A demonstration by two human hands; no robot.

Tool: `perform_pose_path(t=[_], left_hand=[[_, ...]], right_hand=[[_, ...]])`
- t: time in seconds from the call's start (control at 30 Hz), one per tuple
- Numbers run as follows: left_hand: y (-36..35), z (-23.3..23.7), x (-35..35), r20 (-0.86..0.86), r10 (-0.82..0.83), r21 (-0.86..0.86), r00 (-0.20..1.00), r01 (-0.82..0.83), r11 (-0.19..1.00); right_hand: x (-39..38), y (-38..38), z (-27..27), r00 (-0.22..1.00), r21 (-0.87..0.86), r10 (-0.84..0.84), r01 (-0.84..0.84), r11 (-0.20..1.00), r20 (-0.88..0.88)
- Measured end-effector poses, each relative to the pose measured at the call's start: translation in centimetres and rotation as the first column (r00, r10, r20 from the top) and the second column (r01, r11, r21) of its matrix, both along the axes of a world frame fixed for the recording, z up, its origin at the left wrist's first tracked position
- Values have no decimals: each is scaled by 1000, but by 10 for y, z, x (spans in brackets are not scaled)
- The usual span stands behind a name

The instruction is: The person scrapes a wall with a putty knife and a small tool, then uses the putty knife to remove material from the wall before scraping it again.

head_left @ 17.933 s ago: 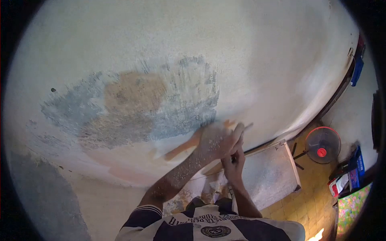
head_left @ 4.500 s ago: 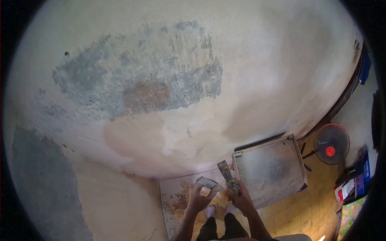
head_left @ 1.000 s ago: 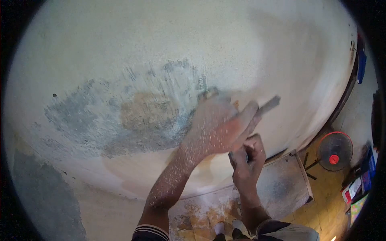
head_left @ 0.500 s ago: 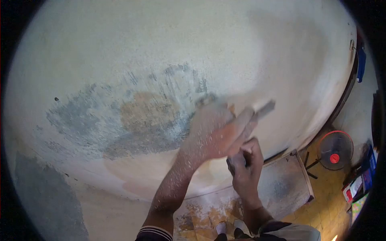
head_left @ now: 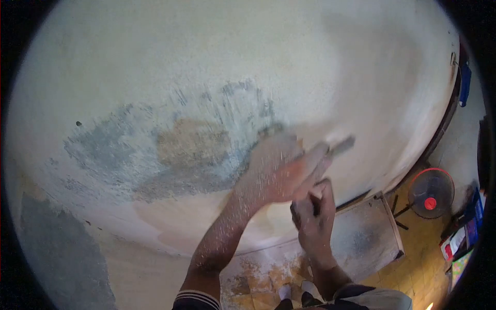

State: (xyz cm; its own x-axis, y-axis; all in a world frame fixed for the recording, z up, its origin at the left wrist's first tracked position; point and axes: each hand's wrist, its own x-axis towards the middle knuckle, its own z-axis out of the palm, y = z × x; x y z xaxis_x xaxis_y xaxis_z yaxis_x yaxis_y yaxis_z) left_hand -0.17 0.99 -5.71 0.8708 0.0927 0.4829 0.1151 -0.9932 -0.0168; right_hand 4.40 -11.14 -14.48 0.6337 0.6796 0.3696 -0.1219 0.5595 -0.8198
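Observation:
My left hand (head_left: 276, 168), dusted with white flecks and blurred, is held against the wall (head_left: 289, 67). Its fingers are closed around a grey bar-shaped tool (head_left: 343, 146), whose end sticks out to the right; the rest is hidden. Just below, my right hand (head_left: 316, 225) is closed on a small dark object (head_left: 296, 214), mostly covered by the fingers, so its kind cannot be made out. To the left of my left hand, the wall has a rough scraped patch (head_left: 103, 147), grey and brown, where the pale coat is worn away.
A dusty board-like surface (head_left: 361, 237) lies below the wall at right. Beyond it stands a red-rimmed fan (head_left: 431, 194) on the yellow tiled floor (head_left: 413, 268). Packets (head_left: 457, 240) lie at the far right. White debris (head_left: 253, 271) is strewn near my feet.
The view has shifted slightly, so the wall patch sits a little further right. Both hands keep nearly the same place and grip.

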Motion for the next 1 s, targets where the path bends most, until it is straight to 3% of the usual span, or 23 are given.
perform_pose_path(t=[0.07, 0.13, 0.17, 0.27, 0.3, 0.37, 0.47, 0.57, 0.67, 0.77, 0.87, 1.0], left_hand=[[-1, 28, 10, 53, -16, -23, 998, 17, 1000], [0, 16, 3, 64, -24, 113, 998, 16, 993], [1, 14, 2, 69, -29, 183, 997, 16, 983], [2, 19, 6, -34, 75, 147, 997, -69, 987], [1, 25, 8, -50, 66, 94, 997, -62, 994], [-7, 48, 9, -83, 60, -10, 995, -61, 998], [2, 10, 3, 97, -103, 126, 990, 91, 988], [5, 26, 12, -5, -43, 104, 999, 44, 994], [4, 33, 6, 13, -72, 157, 997, 69, 985], [3, 31, 4, 29, -69, 200, 997, 62, 978], [-1, 59, 14, -70, 4, 3, 998, -4, 1000], [0, 35, 2, -29, 22, 121, 999, -19, 993]], right_hand=[[4, 4, 1, 999, 9, -46, 46, 999, 28], [3, 8, -4, 994, 14, -90, 90, 996, 69], [-2, -1, -6, 1000, -35, -9, 9, 999, -21], [7, 3, 1, 999, -41, -17, 19, 999, 44], [12, 8, 10, 999, 27, 22, -21, 999, -26], [5, 9, 8, 1000, -1, -17, 17, 1000, -24], [1, 0, -1, 995, -2, 52, -53, 999, -91], [13, 3, 20, 971, -43, 107, -119, 992, -213], [0, 5, 12, 987, -17, 39, -43, 999, -158], [5, -1, 16, 981, -91, 107, -123, 988, -163], [7, 8, 52, 965, -37, 24, -35, 999, -261], [4, -7, 18, 981, -50, 115, -124, 991, -154]])
